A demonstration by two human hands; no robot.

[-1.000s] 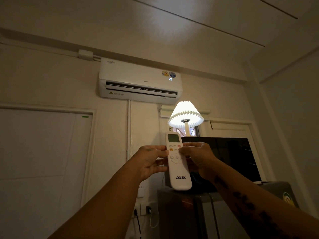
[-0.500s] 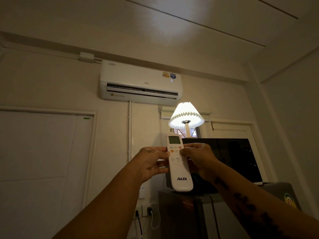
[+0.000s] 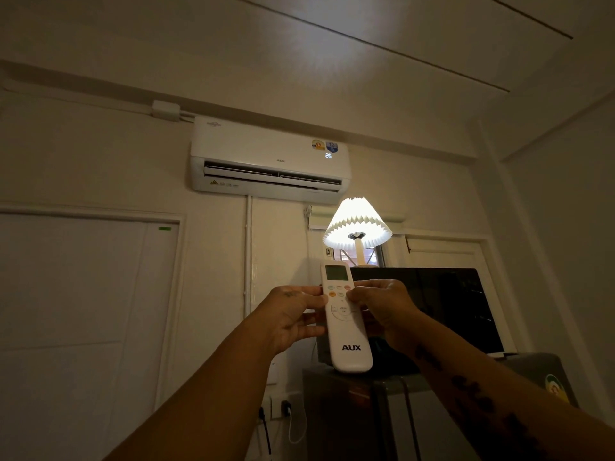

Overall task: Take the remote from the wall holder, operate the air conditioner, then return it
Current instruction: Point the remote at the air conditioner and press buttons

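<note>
- The AUX remote (image 3: 346, 319) is held upright between both hands, its top end aimed at the AUX air conditioner (image 3: 270, 161) high on the wall, well above it.
- The left hand (image 3: 293, 316) grips the remote's left edge, thumb on the front near the upper buttons, fingers wrapped behind.
- The right hand (image 3: 382, 309) grips the right edge, its thumb tip pressed on the button cluster just under the remote's small screen.
- Change: the unit's front display reads 26 now; 0.5 s ago that spot was dark, and 1 s ago it was lit with the same figure. The louvre slot looks open in all 3 pictures.
- My reading: a button press has just registered and the unit is responding, so the operating step is either under way or nearly finished.
- Hands and remote have barely shifted over that second.
- Left to do: returning the remote to its wall holder, which I cannot find in this view.
- Behind the hands stand a lit pleated lamp (image 3: 357, 222) and a dark screen (image 3: 442, 304), both clear of the remote.
</note>
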